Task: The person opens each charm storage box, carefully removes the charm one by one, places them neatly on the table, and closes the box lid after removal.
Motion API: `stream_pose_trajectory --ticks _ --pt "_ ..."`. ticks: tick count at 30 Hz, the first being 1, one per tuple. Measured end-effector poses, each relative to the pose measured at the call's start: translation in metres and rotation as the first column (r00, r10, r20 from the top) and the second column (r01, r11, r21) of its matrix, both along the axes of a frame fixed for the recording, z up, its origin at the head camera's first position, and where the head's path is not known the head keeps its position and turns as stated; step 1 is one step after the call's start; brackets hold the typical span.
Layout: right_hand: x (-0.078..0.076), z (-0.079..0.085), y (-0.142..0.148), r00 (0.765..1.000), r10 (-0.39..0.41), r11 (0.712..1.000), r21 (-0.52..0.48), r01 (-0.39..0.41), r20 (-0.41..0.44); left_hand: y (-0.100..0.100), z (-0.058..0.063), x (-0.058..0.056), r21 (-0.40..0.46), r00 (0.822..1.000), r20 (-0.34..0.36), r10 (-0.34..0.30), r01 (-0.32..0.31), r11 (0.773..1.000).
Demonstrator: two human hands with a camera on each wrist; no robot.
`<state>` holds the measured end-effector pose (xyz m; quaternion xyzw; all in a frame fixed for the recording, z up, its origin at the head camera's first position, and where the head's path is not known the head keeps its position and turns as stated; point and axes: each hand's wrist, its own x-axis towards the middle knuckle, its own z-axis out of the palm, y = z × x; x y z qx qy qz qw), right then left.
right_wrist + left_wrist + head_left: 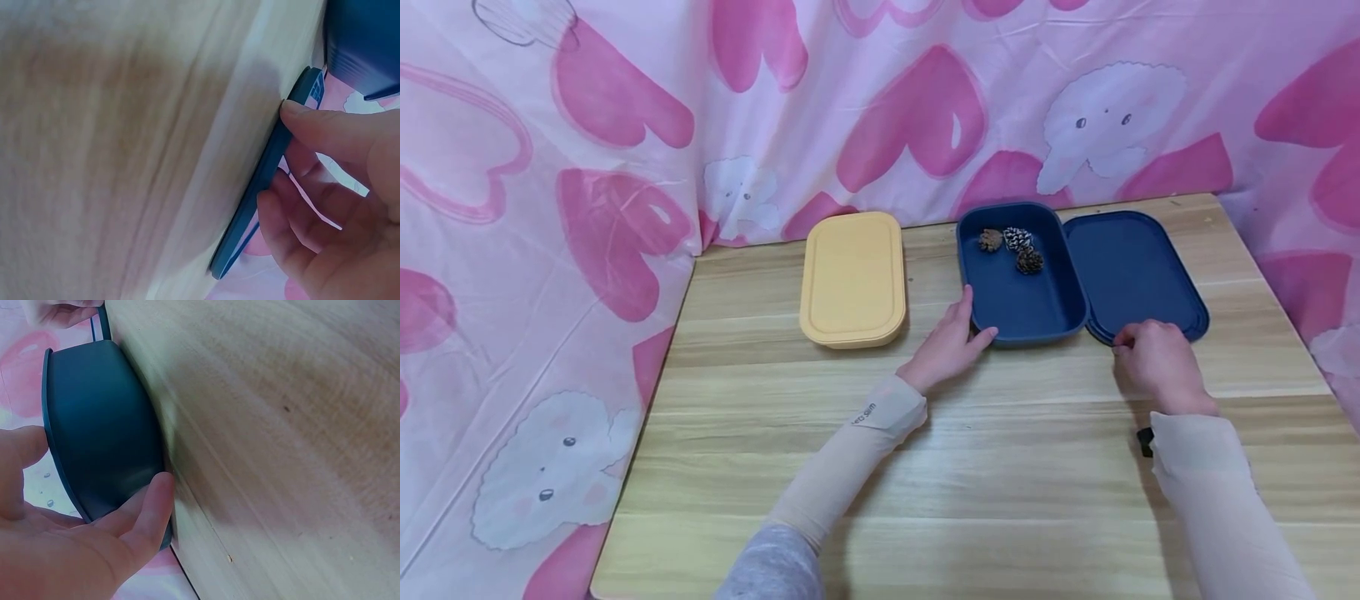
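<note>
A navy lunch box (1026,308) stands uncovered toward the back of the table. Inside it, near the far end, lie a brown pine cone (990,240), a white-tipped one (1018,239) and a dark one (1029,261). Its navy lid (1138,271) lies flat just to the right. My left hand (946,348) rests against the box's near left corner, fingers along the left side and thumb at the front; the left wrist view shows the fingers stretched over the outer wall (100,425). With thumb and curled fingers, my right hand (1163,367) pinches the lid's near edge.
A yellow lidded box (853,279) sits left of the navy one, with a gap of wooden table (760,433) between them. A pink curtain (917,108) printed with hearts hangs along the table's back and sides.
</note>
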<state>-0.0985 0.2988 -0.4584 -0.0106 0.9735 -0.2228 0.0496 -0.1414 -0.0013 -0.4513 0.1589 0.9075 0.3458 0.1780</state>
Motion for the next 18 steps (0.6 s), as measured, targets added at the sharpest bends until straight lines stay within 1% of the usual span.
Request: stream_pose_trajectory --ticks 5,9,12,15,18 --pt "-0.001 0.003 0.003 1.0 0.0 1.0 0.003 -0.001 0.027 0.002 0.0 -0.001 0.007 1.0 -0.001 0.001 -0.001 1.0" --pt "-0.002 0.007 0.007 0.998 -0.015 1.0 -0.001 0.015 0.058 0.003 0.001 -0.001 0.023 1.0 0.002 -0.004 0.004 1.0" --pt "-0.001 0.009 0.008 0.997 -0.035 0.999 -0.014 0.036 0.064 0.001 0.001 -0.001 0.034 1.0 0.01 -0.003 0.003 0.999" --pt "0.001 0.01 0.007 0.998 -0.066 0.997 -0.038 0.067 0.024 -0.001 0.002 0.0 0.036 1.0 0.015 -0.003 0.003 0.999" --pt "0.002 0.011 0.004 0.994 -0.104 0.993 -0.064 0.102 -0.04 -0.005 0.003 0.001 0.024 1.0 0.018 -0.002 0.002 1.0"
